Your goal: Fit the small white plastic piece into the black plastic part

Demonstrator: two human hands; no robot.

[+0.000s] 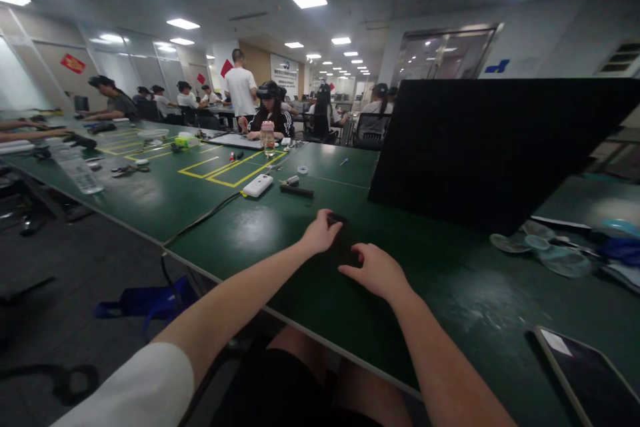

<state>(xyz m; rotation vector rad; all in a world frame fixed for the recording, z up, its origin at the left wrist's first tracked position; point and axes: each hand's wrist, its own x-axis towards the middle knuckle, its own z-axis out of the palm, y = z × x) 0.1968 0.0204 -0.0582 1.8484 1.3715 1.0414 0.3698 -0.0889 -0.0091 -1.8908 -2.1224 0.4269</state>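
Black and small, a flat object (341, 240) lay on the green table (280, 227) between the person's two hands, too dark against the surface to identify with confidence. The left hand (320, 233) rested at its far left corner with the fingers curled over the edge, and the right hand (376, 271) lay palm down at its near right side, fingers loosely bent toward it; whether either hand actually gripped the thing or only touched it could not be told. Handling it well from here seemed to call for a steady hold from both sides at once, keeping it flat to the table so it would not slide on the glossy top. Just beyond the hands a large black panel (490, 147) stood tilted up from the table, close enough that a raised elbow might knock it. To the right lay clear round plastic pieces (540, 250), and a tablet (590, 377) sat at the near right corner. Farther left were a white device (258, 185) with a cable running off the table edge, yellow tape outlines (225, 170), and seated people (270, 113) at work along the far side.
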